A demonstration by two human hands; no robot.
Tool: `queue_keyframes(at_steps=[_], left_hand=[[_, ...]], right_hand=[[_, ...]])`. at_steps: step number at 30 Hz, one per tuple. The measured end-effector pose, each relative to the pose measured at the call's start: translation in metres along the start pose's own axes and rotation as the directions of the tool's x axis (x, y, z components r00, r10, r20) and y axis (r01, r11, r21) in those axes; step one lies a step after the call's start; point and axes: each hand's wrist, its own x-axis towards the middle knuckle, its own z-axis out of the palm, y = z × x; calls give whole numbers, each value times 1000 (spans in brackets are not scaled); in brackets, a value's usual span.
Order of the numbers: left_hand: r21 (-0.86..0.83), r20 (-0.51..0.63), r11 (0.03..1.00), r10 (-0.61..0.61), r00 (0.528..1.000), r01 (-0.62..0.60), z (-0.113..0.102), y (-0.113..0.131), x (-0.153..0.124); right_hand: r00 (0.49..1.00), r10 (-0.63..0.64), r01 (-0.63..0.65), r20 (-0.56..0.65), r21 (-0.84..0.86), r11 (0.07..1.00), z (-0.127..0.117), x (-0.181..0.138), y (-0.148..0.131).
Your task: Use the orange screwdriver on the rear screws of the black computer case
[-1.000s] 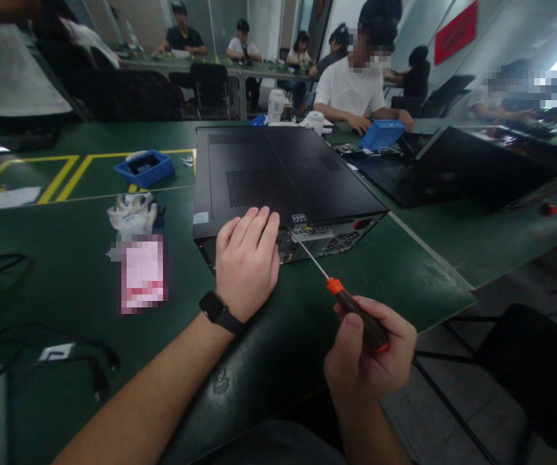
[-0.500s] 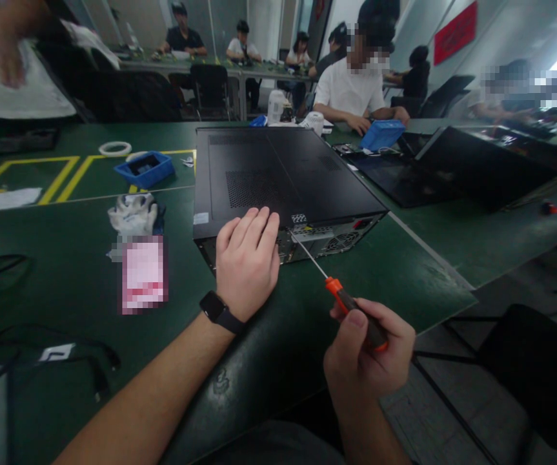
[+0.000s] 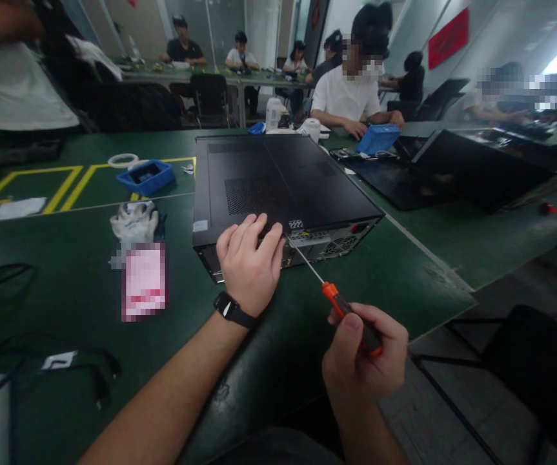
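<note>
A black computer case [image 3: 278,174] lies on its side on the green table, its rear panel facing me. Across its near edge rests my left hand [image 3: 252,265], open, fingers spread over the top and rear rim, with the index fingertip close to the screwdriver's tip. My right hand [image 3: 368,352] is closed round the orange and black handle of a screwdriver [image 3: 329,290]. The thin shaft slants up to the left and its tip meets the rear panel's upper edge. Whether a screw sits there is too small to tell. A fan grille [image 3: 341,245] shows at the panel's right.
Left of the case are a blue tray [image 3: 157,181], work gloves [image 3: 135,221], a pink-edged card [image 3: 145,281] and black cables [image 3: 79,358]. On the right lie black panels [image 3: 472,168], with a chair [image 3: 534,368] beside the table. A co-worker [image 3: 348,90] sits opposite.
My left hand has shifted slightly right, its index finger now apart from the others and nearer the screwdriver tip. The screwdriver stays at the same spot. The view has tilted slightly.
</note>
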Motion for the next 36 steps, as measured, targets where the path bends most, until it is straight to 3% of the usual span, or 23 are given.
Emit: queue_keyframes(at_steps=[24, 36], left_hand=[[-72, -194, 993, 75, 978, -90, 15, -3, -4], [-88, -229, 991, 78, 970, -101, 16, -1, 0]], right_hand=[[998, -62, 61, 17, 61, 996, 1, 6, 4], [997, -75, 71, 36, 115, 991, 0, 4, 6]])
